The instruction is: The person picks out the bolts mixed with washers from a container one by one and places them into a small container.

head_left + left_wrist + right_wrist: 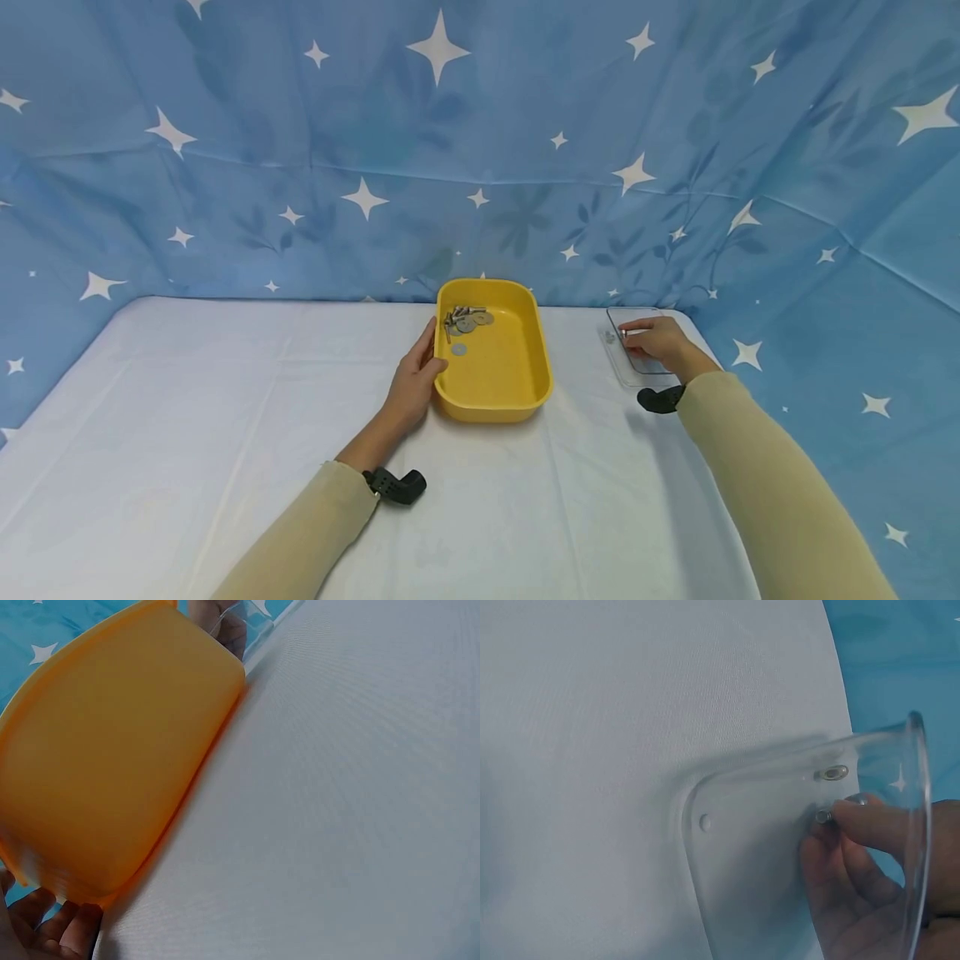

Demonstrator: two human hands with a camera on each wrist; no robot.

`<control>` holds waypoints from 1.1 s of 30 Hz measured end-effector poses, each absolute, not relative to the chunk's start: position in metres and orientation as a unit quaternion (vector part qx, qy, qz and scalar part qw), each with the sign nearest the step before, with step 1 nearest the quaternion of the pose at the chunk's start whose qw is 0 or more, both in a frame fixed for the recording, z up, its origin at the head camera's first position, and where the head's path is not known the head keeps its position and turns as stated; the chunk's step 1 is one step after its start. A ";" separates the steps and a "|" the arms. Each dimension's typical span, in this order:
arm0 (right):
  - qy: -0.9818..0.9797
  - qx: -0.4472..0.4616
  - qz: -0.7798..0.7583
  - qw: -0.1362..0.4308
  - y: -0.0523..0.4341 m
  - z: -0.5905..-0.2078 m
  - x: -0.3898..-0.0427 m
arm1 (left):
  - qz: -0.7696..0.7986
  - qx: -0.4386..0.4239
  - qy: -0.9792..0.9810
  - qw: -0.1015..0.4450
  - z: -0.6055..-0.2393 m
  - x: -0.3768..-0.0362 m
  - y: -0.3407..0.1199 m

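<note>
Resting against the near-left wall of the yellow tray (517, 379), the left hand (415, 379) lies with fingers straight, holding nothing; bolts and washers (465, 320) sit in the tray's far-left corner, tray mid-worktop (187, 433) toward the far edge. The right hand (660, 340) is in the clear tray (617, 367) at the far-right corner.

Left wrist: tray wall (112, 765) fills the view, fingertips (67, 930) below it.

Right wrist: fingers (870, 825) pinch a bolt (825, 816) inside the clear tray (742, 862), long axis roughly level; a second piece (831, 773) lies just beyond.
</note>
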State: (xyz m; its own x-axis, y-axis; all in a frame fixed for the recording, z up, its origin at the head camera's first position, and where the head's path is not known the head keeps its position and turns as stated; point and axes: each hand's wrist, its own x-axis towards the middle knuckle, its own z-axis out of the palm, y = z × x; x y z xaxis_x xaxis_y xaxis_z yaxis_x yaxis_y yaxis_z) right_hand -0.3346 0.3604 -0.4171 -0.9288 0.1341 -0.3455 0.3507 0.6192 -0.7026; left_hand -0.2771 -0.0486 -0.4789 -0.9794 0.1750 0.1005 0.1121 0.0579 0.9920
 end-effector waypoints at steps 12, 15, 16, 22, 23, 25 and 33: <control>0.896 0.156 -0.391 0.139 0.359 -0.418 -0.339 | 0.681 0.105 0.724 0.023 -0.475 -0.276 -0.050; 0.895 0.163 -0.391 0.141 0.359 -0.419 -0.339 | 0.682 0.106 0.723 0.027 -0.476 -0.277 -0.050; 0.895 0.163 -0.390 0.142 0.359 -0.418 -0.338 | 0.681 0.105 0.724 0.026 -0.477 -0.277 -0.050; 0.895 0.166 -0.388 0.143 0.359 -0.417 -0.341 | 0.683 0.102 0.723 0.022 -0.476 -0.275 -0.050; 0.895 0.165 -0.389 0.142 0.360 -0.417 -0.341 | 0.684 0.103 0.721 0.022 -0.476 -0.275 -0.049; 0.897 0.161 -0.386 0.140 0.361 -0.416 -0.339 | 0.687 0.106 0.718 0.025 -0.476 -0.275 -0.049; 0.891 0.100 -0.422 0.133 0.361 -0.391 -0.330 | 0.682 0.110 0.723 0.022 -0.477 -0.275 -0.050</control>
